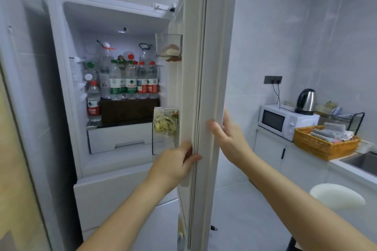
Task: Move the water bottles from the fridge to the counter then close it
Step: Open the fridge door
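The white fridge (67, 91) stands open, its door (206, 67) swung out edge-on in the middle of the view. Several clear water bottles (130, 79) with red or green labels stand on a dark shelf inside, and one red-labelled bottle (94, 101) stands lower at the left. My left hand (175, 162) grips the door's inner edge, fingers curled round the seal. My right hand (226, 130) lies flat against the door's outer face with straight fingers.
The counter (346, 167) runs along the right wall, carrying a white microwave (285, 121) with a steel kettle (306, 101) on top, a wicker basket (324, 144) of cloths and a sink (363, 161). A white stool (336, 196) stands below. Door bins hold a food bag (165, 124).
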`<action>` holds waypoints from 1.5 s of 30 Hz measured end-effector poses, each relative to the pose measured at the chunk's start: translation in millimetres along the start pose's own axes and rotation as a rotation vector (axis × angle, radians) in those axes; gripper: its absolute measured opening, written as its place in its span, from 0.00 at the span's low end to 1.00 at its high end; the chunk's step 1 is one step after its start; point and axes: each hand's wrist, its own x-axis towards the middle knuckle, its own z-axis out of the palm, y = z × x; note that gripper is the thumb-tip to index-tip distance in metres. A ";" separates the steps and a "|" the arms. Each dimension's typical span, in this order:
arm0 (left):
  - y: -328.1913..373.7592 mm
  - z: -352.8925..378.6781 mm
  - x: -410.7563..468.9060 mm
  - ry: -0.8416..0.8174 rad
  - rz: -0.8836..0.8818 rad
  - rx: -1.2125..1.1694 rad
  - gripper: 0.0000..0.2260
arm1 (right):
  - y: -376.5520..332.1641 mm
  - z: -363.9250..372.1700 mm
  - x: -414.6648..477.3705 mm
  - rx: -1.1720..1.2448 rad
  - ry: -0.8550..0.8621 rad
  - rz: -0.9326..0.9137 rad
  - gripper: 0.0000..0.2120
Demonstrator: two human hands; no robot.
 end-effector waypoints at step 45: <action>137.4 170.8 134.5 0.042 0.035 0.209 0.10 | 102.0 -170.4 19.3 0.041 0.229 0.410 0.24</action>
